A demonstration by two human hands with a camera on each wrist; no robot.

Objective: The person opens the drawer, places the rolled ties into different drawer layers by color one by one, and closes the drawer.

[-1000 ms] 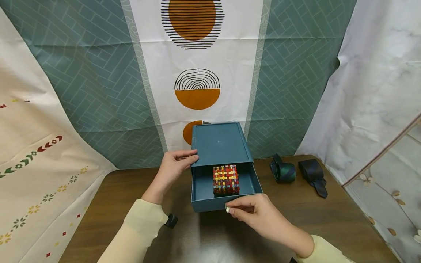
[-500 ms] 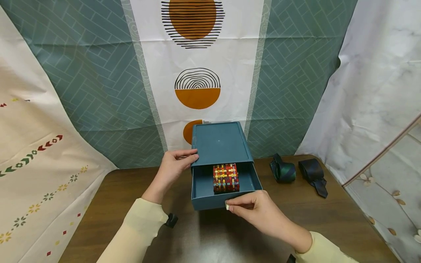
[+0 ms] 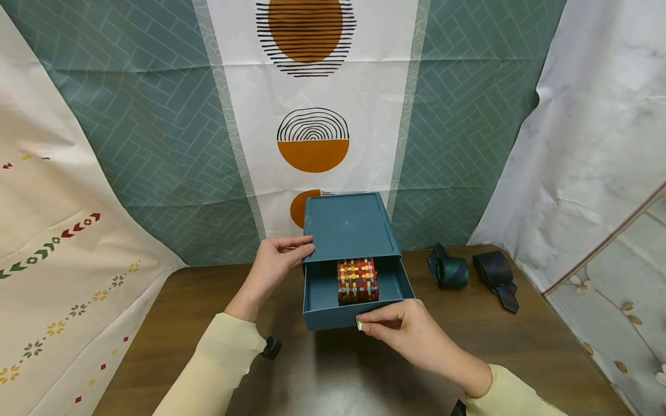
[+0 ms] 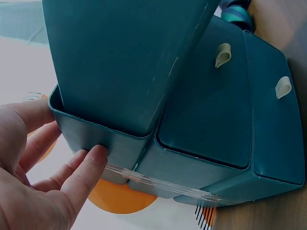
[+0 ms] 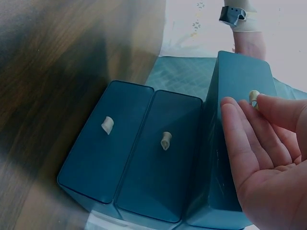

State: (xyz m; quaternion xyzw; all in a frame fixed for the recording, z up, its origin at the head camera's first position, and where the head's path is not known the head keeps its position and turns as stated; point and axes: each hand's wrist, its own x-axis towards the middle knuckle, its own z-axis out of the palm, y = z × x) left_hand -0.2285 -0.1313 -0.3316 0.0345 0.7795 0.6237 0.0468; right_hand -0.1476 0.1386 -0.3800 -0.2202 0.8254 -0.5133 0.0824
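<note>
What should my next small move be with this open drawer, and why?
Probably ease the top drawer inward with your right hand: it pinches the pull tab, your left hand touches the cabinet, and the patterned roll sits inside.

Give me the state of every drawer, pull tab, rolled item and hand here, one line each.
Top drawer: partly open
Middle drawer: shut
Bottom drawer: shut
Top drawer's pull tab: pinched
Lower two pull tabs: not held
Red-and-yellow patterned roll: inside the open drawer
Green necktie: rolled, on the table
Dark navy necktie: rolled, pointed end sticking out
Left hand: touching the top casing
Right hand: pinching the tab
</note>
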